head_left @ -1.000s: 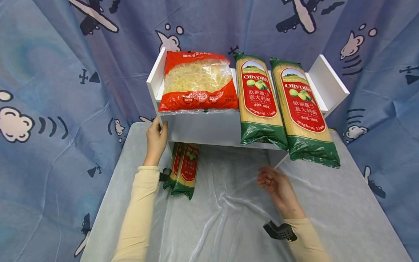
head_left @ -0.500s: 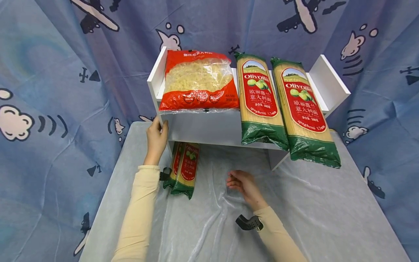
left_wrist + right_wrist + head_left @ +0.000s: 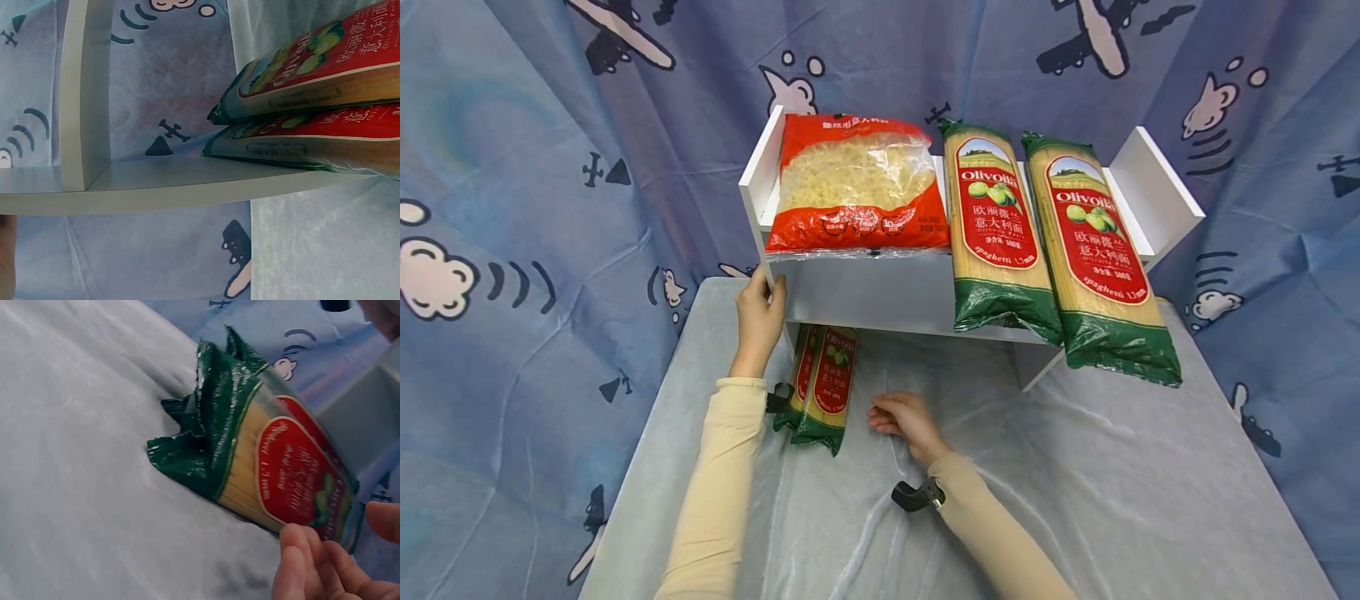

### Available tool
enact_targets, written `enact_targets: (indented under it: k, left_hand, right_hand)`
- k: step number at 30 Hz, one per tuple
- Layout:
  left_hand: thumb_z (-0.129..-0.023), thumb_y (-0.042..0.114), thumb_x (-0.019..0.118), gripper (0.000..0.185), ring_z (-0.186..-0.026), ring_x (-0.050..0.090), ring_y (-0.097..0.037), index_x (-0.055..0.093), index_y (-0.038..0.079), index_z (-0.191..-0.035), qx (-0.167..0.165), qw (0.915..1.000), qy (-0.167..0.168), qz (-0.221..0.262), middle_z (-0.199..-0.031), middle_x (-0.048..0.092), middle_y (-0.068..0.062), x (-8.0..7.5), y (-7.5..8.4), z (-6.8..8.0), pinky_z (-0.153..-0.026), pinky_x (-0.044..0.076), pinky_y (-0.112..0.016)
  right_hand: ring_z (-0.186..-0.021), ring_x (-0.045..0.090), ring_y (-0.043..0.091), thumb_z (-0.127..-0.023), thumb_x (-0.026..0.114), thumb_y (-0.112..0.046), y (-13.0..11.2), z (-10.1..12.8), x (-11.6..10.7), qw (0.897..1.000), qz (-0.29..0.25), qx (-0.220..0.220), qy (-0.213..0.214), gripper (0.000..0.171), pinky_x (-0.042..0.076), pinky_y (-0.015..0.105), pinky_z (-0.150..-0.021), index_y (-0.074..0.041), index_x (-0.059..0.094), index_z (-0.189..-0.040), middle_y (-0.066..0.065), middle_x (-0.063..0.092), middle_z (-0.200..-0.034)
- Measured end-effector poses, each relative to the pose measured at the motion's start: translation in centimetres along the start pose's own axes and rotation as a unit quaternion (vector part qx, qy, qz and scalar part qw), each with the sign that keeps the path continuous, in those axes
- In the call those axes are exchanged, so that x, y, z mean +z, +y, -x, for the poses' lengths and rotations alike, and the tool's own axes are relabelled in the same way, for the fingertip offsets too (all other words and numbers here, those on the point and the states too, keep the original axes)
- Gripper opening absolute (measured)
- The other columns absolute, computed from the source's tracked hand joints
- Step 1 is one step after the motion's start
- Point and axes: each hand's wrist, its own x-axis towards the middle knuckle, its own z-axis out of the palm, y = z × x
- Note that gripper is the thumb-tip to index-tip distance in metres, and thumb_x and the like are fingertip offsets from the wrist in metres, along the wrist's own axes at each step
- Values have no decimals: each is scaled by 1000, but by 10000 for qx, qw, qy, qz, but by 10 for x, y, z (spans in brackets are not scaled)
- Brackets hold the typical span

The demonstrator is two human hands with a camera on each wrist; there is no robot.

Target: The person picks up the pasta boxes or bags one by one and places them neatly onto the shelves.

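Grey cloth (image 3: 1112,467) down as the base, white shelf (image 3: 868,292) standing on it. Olivoila spaghetti's in two spots — upper pair (image 3: 996,217) side by side toward the right, lower pair (image 3: 827,387) overlapping underneath, by the left side panel. Red pasta bag (image 3: 857,179) sits up top on the left. Left hand (image 3: 758,321) grips that panel; right hand (image 3: 910,421) is near the lower pair — fingers loosely bent, thumb apart.

Head cam: high, faces fwd/down; widest, takes in shelf (image 3: 865,292), L hand (image 3: 758,323), R hand (image 3: 910,423). L wrist cam: close, at shelf's L side, rolled approx. qtr turn, faces packs (image 3: 325,78). R wrist cam: close, tilted, looks past R hand to packs. Packs shared, all 3 views.
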Motion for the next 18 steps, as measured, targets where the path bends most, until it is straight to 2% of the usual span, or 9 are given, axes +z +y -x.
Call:
enact_targets:
  k: [4, 8, 18]
  left_hand:
    - [-94, -3, 50, 26, -110, 57, -41, 56, -12, -118, -20, 10000, 0, -41, -114, 60, -30, -1, 0, 0, -92, 46, -49]
    - [-94, -3, 50, 25, -110, 56, -41, 56, -13, -117, -58, 10000, -31, -21, -113, 60, -31, 0, 1, -1, -93, 45, -49]
    - [-94, -3, 50, 25, -109, 57, -41, 57, -12, -117, -19, 10000, -13, -9, -112, 60, -31, 0, -1, -1, -92, 46, -50]
  right_hand:
    - [-75, 68, 23, -93, 54, -7, 8, -11, 12, 9992, 383, -7, 73, 28, 56, 27, -66, 16, 55, -110, 26, 65, -95]
    - [-80, 67, 29, -92, 56, -7, 12, -19, 23, 9971, 762, 43, 59, 24, 56, 32, -69, 13, 56, -106, 26, 63, -98]
    - [-63, 59, 14, -88, 66, -19, 11, -30, 41, 9890, 1447, 198, 229, 29, 54, 26, -61, 7, 58, -97, 12, 63, -79]
